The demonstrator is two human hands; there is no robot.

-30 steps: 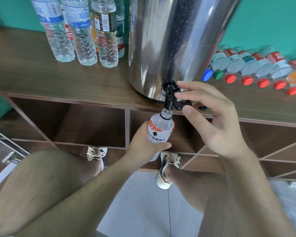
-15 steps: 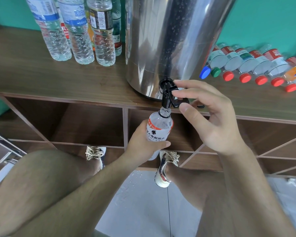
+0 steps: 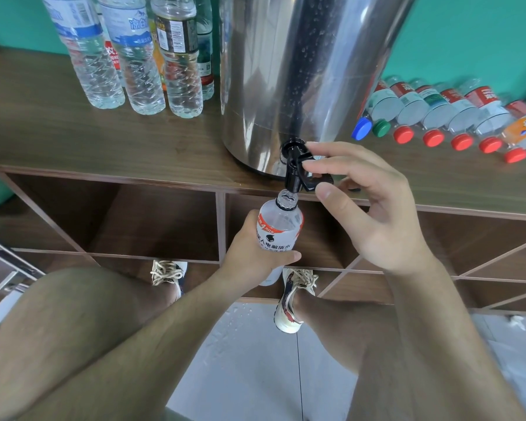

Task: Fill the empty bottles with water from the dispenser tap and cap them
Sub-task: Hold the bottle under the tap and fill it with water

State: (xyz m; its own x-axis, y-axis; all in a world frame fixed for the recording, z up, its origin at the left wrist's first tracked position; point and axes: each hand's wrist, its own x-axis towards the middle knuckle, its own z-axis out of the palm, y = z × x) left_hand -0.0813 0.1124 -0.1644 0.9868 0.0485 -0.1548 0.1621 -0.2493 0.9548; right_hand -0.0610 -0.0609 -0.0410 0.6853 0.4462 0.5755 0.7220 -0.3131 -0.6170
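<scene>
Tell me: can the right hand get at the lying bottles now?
Probably yes, after letting go: the right hand pinches the tap, and only bare counter separates it from the lying bottles.

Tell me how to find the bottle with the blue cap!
Find the big steel dispenser on the wooden shelf. On its right lies a row of bottles. Yours is nearest the dispenser, the only blue cap; its neighbour's is green, the rest red.

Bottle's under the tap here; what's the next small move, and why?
Probably hold the tap lever open with the right hand while the left hand steadies the bottle: its uncapped mouth sits directly under the spout, and it doesn't look full.
</scene>
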